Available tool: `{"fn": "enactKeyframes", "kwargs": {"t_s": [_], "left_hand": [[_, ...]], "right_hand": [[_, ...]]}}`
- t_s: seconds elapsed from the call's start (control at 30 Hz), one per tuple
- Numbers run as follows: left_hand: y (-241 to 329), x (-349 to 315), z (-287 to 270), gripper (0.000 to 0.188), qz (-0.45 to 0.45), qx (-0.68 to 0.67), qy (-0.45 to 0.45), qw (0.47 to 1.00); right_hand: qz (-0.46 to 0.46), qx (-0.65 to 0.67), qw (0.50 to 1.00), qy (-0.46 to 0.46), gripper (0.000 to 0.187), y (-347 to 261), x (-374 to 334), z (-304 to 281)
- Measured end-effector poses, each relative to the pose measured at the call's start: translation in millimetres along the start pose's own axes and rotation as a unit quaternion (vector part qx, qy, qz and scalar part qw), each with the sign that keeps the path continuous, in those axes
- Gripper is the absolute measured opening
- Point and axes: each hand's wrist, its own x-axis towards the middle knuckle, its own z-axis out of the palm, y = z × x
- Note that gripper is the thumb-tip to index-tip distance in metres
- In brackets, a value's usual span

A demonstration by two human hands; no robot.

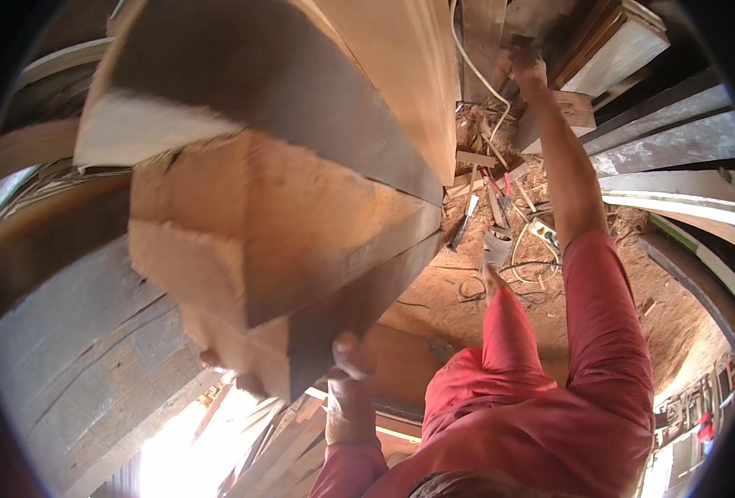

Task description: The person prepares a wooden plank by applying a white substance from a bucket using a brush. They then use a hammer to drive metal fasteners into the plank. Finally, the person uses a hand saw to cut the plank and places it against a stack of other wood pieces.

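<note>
Several stacked timber beams (284,207), pale raw wood with darkened faces and rough-sawn ends, fill our left. Our left hand (349,390) grips the lowest beam's corner. Below lies a sawdust floor (459,290) strewn with tools (500,207). Our right hand (523,66) reaches toward planks (625,50); we cannot tell its grip.

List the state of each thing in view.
Timber beams: stacked, cut ends facing the camera.
Person's near hand: gripping the beams' lower end.
Person's far hand: raised, against boards.
White cable: hanging slack.
Tools: lying on sawdust floor.
</note>
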Motion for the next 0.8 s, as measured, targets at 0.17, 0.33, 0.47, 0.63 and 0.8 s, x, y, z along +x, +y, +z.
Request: {"fn": "enactKeyframes", "kwargs": {"t_s": [0.17, 0.33, 0.47, 0.63, 0.8], "left_hand": [[3, 6, -2, 0.083, 0.009, -0.012, 0.027, 1.0], [8, 18, -2, 0.082, 0.021, -0.028, 0.064, 0.997], [13, 26, -7, 0.083, 0.042, 0.018, 0.108, 0.993], [44, 19, -65, 0.077, -0.06, 0.039, -0.094, 0.993], [100, -160, -139, 0.067, -0.22, -0.095, -0.119, 0.963]], "right_hand": [[0.1, 0.167, 0.973, 0.125, 0.038, -92, -115, -83], [-0.112, 0.158, 0.975, 0.106, 0.053, -95, -209, -141], [-0.208, 0.185, 0.957, 0.08, 0.051, -111, -296, -224], [-0.255, 0.164, 0.95, 0.067, 0.059, -70, -382, -268], [-0.23, -0.104, 0.967, -0.046, 0.055, -53, -466, -252]]}}
